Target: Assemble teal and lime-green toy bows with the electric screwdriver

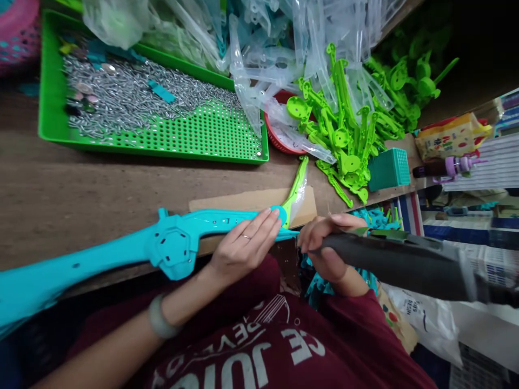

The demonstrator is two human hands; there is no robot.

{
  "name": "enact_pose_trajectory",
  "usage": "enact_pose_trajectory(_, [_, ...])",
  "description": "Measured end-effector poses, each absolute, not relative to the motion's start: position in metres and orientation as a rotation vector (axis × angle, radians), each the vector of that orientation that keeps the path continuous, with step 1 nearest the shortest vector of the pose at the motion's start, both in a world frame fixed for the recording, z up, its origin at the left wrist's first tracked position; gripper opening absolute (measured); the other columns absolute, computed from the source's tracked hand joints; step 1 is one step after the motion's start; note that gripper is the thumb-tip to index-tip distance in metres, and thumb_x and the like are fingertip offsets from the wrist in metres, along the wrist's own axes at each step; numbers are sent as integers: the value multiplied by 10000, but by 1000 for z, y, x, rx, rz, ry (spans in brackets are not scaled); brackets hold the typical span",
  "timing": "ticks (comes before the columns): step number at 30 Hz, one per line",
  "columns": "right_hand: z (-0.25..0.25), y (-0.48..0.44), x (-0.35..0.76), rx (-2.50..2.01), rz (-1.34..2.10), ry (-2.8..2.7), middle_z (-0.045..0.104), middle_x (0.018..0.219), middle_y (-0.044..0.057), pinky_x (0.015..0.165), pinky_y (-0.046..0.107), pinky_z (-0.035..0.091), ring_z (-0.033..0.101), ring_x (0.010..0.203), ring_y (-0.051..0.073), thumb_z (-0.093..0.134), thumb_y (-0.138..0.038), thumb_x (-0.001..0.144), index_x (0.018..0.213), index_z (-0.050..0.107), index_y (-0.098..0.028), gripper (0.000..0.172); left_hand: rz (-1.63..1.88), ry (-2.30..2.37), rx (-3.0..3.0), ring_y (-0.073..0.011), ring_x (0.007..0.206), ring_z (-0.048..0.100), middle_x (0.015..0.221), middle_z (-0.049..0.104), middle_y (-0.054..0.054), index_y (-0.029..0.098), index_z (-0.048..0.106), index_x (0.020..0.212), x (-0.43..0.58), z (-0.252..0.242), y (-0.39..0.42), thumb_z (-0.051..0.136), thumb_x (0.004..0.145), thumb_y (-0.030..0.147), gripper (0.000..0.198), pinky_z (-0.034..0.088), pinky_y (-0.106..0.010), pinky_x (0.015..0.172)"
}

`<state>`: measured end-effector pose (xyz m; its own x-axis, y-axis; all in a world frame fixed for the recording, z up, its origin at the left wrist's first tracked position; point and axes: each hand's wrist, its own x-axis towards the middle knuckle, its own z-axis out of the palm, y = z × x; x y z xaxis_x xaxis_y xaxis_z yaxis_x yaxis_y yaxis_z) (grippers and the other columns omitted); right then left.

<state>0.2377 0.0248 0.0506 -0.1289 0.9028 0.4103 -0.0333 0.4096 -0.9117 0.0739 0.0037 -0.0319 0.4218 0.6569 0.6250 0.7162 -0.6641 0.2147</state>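
Note:
My left hand (245,243), a ring on one finger, lies over the right end of a long blue plastic part (174,246). Its fingers are together on the rounded end and its thumb is hidden. A thin bright green plastic piece (298,186) with a clear plastic piece along it sticks up from that end. Wrapped in my right hand (330,246) is a dark grey, cylindrical electric screwdriver (393,262). The tool's front end points left toward the blue part; its tip is hidden by my fingers.
A green perforated tray (162,146) of small metal screws stands at the back left. Clear plastic pieces (275,59) and green plastic pieces (344,135) are heaped behind, around a red basket (281,140). Cardboard (243,200) lies on the wooden table (101,189), near a teal box (389,168).

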Motion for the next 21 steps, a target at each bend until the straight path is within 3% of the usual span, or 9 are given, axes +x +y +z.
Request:
enact_pose_trajectory(4, [79, 30, 230, -740, 1019, -1407, 511, 609, -72, 444, 287, 516, 535, 465, 131, 616, -312, 870, 1243, 537, -313, 381, -1551, -1534, -2735, -257, 1143, 664, 1246, 702, -143, 111, 612, 1267, 76, -9, 9, 618, 963, 358, 391, 527, -387, 952])
enact_pose_trajectory(7, [94, 37, 220, -597, 1007, -1401, 509, 601, -73, 409, 264, 482, 517, 446, 123, 596, -282, 867, 1229, 549, -295, 365, -2004, -1511, -2867, -186, 1045, 682, 1129, 722, -103, 149, 634, 1217, 74, 14, 17, 546, 998, 258, 260, 565, -318, 891])
enact_pose_trajectory(10, [103, 46, 209, -565, 1071, -1372, 507, 602, -78, 399, 255, 469, 514, 442, 121, 591, -285, 865, 1206, 544, -310, 345, -2113, -1381, -3049, -134, 846, 693, 919, 731, -41, 168, 687, 1018, 61, 35, 23, 503, 1015, 223, 192, 568, -245, 752])
enact_pose_trajectory(14, [110, 62, 191, -440, 1257, -1396, 465, 585, -100, 392, 231, 469, 480, 405, 101, 585, -322, 893, 1186, 516, -300, 301, -1792, -1265, -3229, -120, 799, 698, 895, 739, -18, 186, 693, 988, 25, 52, 40, 466, 1032, 255, 242, 552, -212, 710])
enact_pose_trajectory(18, [96, 106, 163, -442, 1136, -1413, 402, 535, -116, 357, 227, 420, 427, 358, 102, 594, -438, 848, 1143, 514, -319, 328, -1057, -1470, -2937, -109, 695, 658, 750, 649, 6, 148, 676, 847, -23, 53, 92, 317, 1070, 395, 489, 526, -221, 652])
enact_pose_trajectory(21, [67, 160, 141, -666, 925, -1311, 412, 545, -106, 437, 273, 462, 478, 407, 121, 611, -488, 782, 1133, 511, -310, 406, -664, -1769, -2467, -182, 783, 668, 741, 583, -42, 53, 647, 847, -49, 59, 122, 103, 1079, 251, 624, 525, -326, 725])
